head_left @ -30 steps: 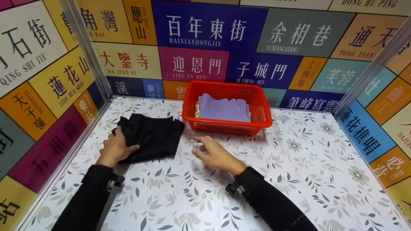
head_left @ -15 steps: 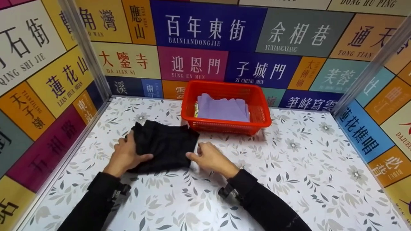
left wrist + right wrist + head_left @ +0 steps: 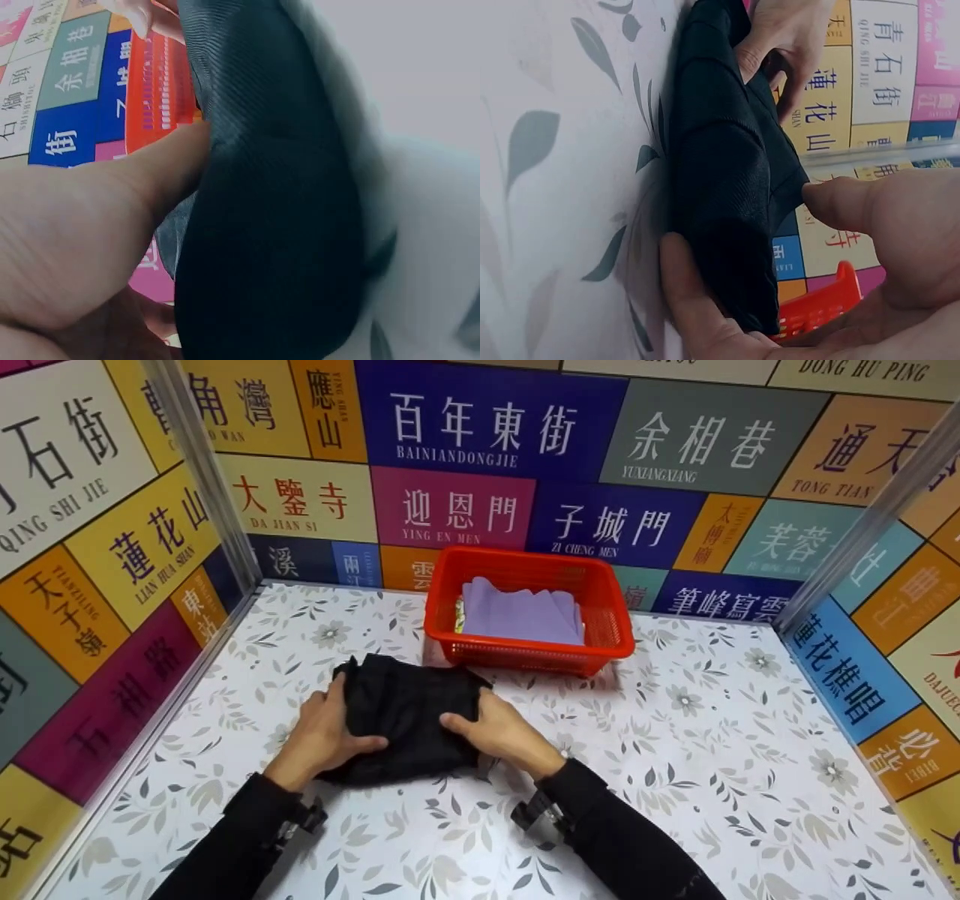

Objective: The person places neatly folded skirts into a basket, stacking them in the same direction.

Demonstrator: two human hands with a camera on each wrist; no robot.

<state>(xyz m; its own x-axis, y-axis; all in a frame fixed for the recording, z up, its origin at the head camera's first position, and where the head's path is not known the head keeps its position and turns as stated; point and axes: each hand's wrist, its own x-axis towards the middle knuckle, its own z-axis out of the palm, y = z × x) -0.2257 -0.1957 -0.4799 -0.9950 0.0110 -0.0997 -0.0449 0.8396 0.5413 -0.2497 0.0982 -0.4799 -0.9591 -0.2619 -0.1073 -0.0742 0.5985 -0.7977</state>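
A folded black cloth (image 3: 412,712) is between the two hands at the centre-left of the table. My left hand (image 3: 319,735) grips its left end, thumb lying over the top and fingers along the far side. My right hand (image 3: 510,731) holds the right end, with the thumb on top. From the right wrist view, fingers of the right hand reach under the cloth (image 3: 720,165), next to the table surface. The left wrist view shows the dark weave of the cloth (image 3: 270,210) close up, partly covering the left fingers.
Behind the cloth, a red plastic basket (image 3: 525,652) stands against the back wall. Inside it lies a folded lilac cloth (image 3: 517,615), with something patterned beneath its left edge. Panels with printed signs (image 3: 480,427) enclose the floral-covered table (image 3: 675,780) at the back and sides.
The black cloth has slid right and toward the person with the left hand. My right hand, earlier apart from the cloth, has come to its right end and taken hold.
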